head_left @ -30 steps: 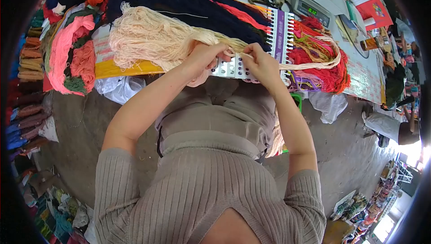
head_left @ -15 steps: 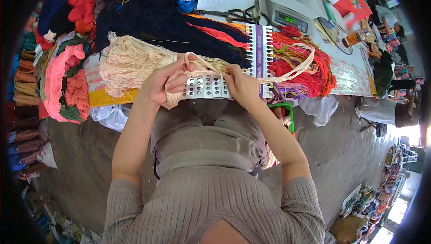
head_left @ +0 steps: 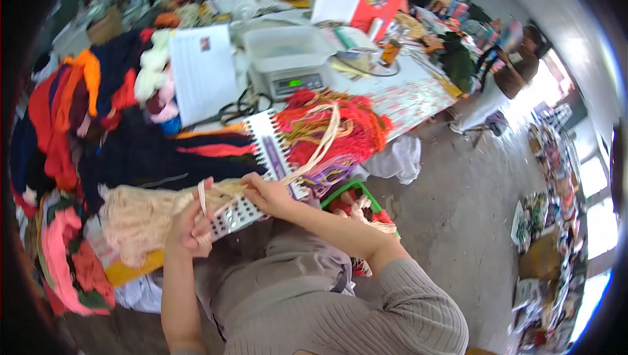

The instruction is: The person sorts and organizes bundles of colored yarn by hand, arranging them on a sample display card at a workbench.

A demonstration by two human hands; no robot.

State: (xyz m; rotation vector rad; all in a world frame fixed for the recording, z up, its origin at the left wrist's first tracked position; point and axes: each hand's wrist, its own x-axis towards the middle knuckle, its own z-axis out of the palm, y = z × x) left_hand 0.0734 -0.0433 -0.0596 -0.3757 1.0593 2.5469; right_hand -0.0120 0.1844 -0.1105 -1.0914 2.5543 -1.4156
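Workroom, crowded with coloured yarn, blurred toward its edges; your table [head_left: 422, 101] slants across the middle of the view. Your left hand [head_left: 190, 227] is curled closed, with a pale strand [head_left: 202, 193] looped about its raised finger. Your right hand [head_left: 268, 197] is bent in at the upper edge of a white holed card [head_left: 239, 216], fingertips against the cream yarn there; blur hides whether they pinch anything. That card lies between your hands, at the table's near edge. Cream yarn [head_left: 137, 214] spreads leftward past your left hand. Beyond your right hand lies a toothed card [head_left: 269, 142], with navy yarn [head_left: 137, 159] to its left and red yarn [head_left: 314, 123] to its right. Farther off are scissors [head_left: 242, 108] and a lit scale [head_left: 296, 84]. Below the table's edge, to the right, is a green bin [head_left: 335, 195]; a person [head_left: 517, 70] is in the far right background. Pulling the strand hard could tighten it on your finger or drag the holed card over the edge; loose cream ends could snag and tangle.
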